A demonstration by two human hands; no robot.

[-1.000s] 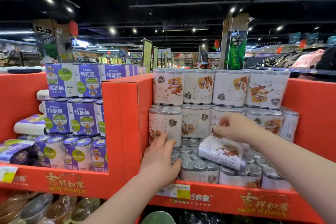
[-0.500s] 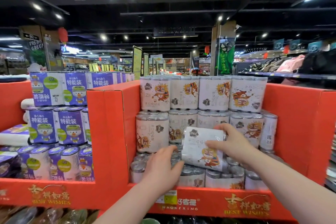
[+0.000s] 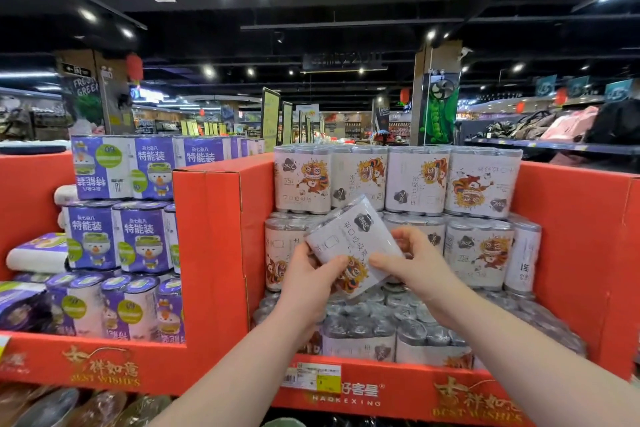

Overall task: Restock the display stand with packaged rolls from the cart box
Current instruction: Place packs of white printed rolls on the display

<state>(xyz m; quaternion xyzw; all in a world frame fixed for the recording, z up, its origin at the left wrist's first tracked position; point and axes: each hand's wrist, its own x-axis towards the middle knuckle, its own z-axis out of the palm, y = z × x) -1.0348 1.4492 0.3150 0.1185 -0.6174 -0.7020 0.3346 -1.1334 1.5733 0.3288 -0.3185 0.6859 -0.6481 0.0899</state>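
Tilted pack (image 3: 349, 243), corner behind left hand (image 3: 306, 282)

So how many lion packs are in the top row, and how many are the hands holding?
top-row lion packs: 4
held lion pack, gripped by left hand and right hand: 1
Total: 5

Held pack (image 3: 353, 253): white printed plastic film, glossy, smooth. Stacked white packs (image 3: 478, 253) along back edge of display stand (image 3: 207, 253): same shiny film (lights glint on tops). Stand: red cardboard, matt. Purple packs (image 3: 142, 239): glossy film. Price label (image 3: 311, 378) on front edge: paper.
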